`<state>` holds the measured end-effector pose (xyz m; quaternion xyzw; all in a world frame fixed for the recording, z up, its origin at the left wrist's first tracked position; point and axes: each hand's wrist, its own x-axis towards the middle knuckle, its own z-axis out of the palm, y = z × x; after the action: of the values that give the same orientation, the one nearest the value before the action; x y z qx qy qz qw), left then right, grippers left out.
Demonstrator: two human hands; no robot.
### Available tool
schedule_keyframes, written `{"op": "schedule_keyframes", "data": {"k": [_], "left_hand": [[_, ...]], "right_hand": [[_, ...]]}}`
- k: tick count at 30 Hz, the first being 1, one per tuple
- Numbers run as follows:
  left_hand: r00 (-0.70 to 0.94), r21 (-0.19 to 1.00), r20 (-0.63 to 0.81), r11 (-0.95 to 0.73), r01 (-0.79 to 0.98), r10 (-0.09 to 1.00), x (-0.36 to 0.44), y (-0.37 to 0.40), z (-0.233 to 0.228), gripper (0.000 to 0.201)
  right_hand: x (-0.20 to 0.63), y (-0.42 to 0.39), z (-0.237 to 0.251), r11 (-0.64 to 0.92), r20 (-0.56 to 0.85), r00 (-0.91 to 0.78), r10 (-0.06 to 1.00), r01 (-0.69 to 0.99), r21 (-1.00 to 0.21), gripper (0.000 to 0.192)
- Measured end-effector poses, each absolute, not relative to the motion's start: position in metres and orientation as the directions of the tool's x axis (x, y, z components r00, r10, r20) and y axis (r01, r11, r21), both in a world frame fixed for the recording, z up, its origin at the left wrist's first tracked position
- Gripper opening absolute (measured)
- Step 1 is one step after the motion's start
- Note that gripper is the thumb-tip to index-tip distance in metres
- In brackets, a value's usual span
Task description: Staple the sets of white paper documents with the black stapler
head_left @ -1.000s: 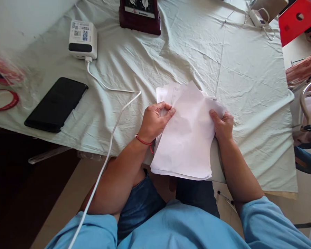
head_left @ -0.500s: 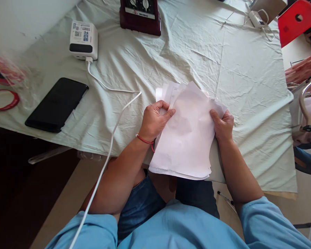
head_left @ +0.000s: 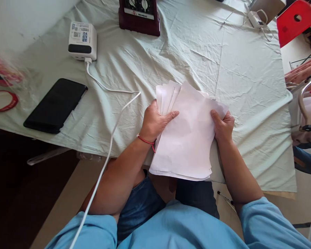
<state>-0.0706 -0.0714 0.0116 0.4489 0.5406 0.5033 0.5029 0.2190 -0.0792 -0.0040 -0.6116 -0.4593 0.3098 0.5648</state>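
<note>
Lengthwise, paper stack (head_left: 189, 138) points away, gripped by left hand (head_left: 155, 121) and right hand (head_left: 224, 126).

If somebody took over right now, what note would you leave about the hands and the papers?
Left hand: grips the left edge of the stack of papers, thumb on top.
Right hand: grips the stack's right edge.
Papers: held over the near edge of the table, top sheets fanned out at the far end, not squared.
Nearby, untouched: black phone, white charger with its cable.
</note>
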Motion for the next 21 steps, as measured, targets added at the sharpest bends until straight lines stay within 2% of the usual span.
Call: {"op": "schedule_keyframes", "data": {"k": [2,4,9,12,17,21], "left_hand": [[0.005,0.986,-0.157,0.157,-0.048,0.988,-0.07,-0.075,0.02,0.062],[0.052,0.977,-0.185,0.189,-0.1,0.981,-0.068,-0.079,0.025,0.056],[0.063,0.892,-0.25,0.255,-0.374,0.966,-0.069,-0.078,0.03,0.06],[-0.034,0.86,-0.242,0.198,-0.47,0.97,-0.076,-0.069,0.026,0.066],[-0.294,0.882,-0.122,-0.032,-0.471,0.948,-0.088,-0.05,0.007,0.07],[-0.366,0.882,-0.105,-0.083,-0.463,0.925,-0.09,-0.046,-0.005,0.068]], "right_hand": [[0.219,-0.08,-0.004,0.066,0.142,0.389,0.91,0.202,-0.977,0.054],[0.218,-0.08,-0.004,0.074,0.145,0.389,0.91,0.192,-0.979,0.054],[0.216,-0.079,-0.002,0.109,0.177,0.351,0.919,0.206,-0.973,0.055],[0.216,-0.079,0.003,0.1,0.166,0.305,0.938,0.221,-0.97,0.06],[0.219,-0.086,0.015,-0.082,-0.047,0.19,0.981,0.18,-0.98,0.074],[0.219,-0.092,0.021,-0.148,-0.14,0.107,0.984,0.07,-0.987,0.091]]}}
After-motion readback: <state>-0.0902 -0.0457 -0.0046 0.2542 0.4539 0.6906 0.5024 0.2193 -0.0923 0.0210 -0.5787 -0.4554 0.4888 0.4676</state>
